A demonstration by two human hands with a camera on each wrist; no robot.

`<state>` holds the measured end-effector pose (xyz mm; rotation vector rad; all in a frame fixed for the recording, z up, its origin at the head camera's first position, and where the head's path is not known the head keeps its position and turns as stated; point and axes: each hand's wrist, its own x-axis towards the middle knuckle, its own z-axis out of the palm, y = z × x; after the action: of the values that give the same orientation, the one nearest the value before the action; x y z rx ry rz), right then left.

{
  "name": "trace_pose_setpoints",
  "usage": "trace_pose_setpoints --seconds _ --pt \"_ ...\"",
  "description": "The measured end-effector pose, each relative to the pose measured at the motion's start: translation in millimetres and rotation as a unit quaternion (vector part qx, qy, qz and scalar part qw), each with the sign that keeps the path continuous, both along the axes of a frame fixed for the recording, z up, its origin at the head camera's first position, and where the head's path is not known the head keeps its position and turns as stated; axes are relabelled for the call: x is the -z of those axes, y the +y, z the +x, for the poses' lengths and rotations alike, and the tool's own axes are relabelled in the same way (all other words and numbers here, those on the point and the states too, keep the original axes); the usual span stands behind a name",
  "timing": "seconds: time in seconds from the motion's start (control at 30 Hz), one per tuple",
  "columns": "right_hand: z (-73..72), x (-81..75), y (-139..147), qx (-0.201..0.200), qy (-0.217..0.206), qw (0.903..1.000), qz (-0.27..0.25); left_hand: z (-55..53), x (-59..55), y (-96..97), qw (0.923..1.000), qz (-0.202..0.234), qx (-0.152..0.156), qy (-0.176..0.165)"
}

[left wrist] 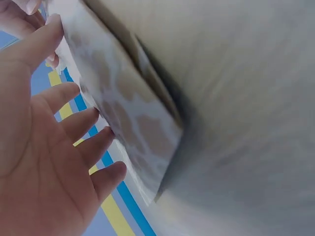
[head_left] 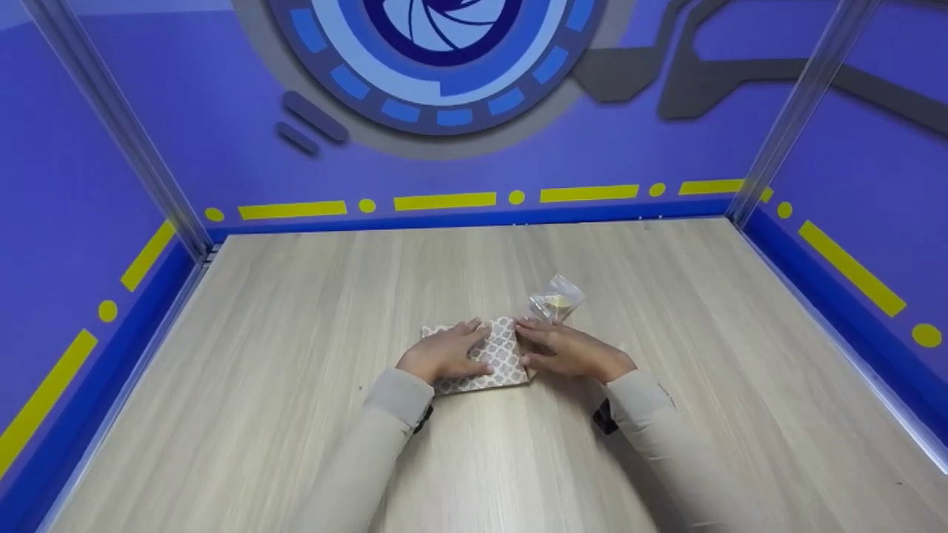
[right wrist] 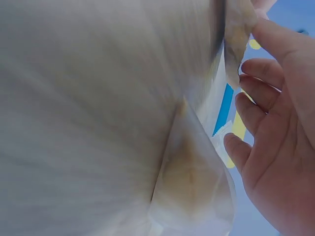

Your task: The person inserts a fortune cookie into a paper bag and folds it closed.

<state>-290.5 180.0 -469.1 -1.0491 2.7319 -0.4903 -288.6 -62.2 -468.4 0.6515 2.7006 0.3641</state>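
A folded paper packet (head_left: 503,352), white with a grey-beige lattice print, lies on the table in the head view. Across its left part rests my left hand (head_left: 448,352), palm down with fingers extended. My right hand (head_left: 566,352) is at the packet's right end, fingertips and thumb touching the edge there. In the left wrist view the printed paper (left wrist: 133,108) has a loose flap along one side, and the left fingertips touch its far edge. The right wrist view has the packet's narrow end (right wrist: 237,42) beside the right thumb and extended fingers.
Just beyond the right hand lies a small clear plastic bag (head_left: 559,296) with something yellowish inside. The wood-grain table (head_left: 333,296) is bounded by blue-purple panels (head_left: 178,163) at the back and both sides.
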Motion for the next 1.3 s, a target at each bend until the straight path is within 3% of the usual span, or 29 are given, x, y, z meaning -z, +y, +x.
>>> trace_pose_setpoints --seconds 0.3,0.47,0.77,1.03,1.3 --pt "-1.3 5.3 -5.4 -0.019 0.003 0.9993 0.031 0.2 4.8 -7.6 0.9996 -0.010 0.016 0.020" --pt "-2.0 7.3 -7.4 -0.016 -0.009 0.9989 0.042 2.9 5.6 -8.4 0.9999 -0.008 0.005 0.014" --pt "-3.6 6.2 -10.5 -0.011 -0.033 0.9989 0.032 1.2 4.8 -7.4 0.9993 0.008 0.033 0.016" --pt "-6.0 6.1 -15.5 -0.027 -0.025 0.9990 0.025 1.5 3.8 -6.2 0.9986 0.036 0.038 0.003" --pt "-5.3 7.2 -14.7 -0.022 -0.041 0.9988 0.016 0.2 6.2 -3.1 0.9991 0.025 0.034 0.010"
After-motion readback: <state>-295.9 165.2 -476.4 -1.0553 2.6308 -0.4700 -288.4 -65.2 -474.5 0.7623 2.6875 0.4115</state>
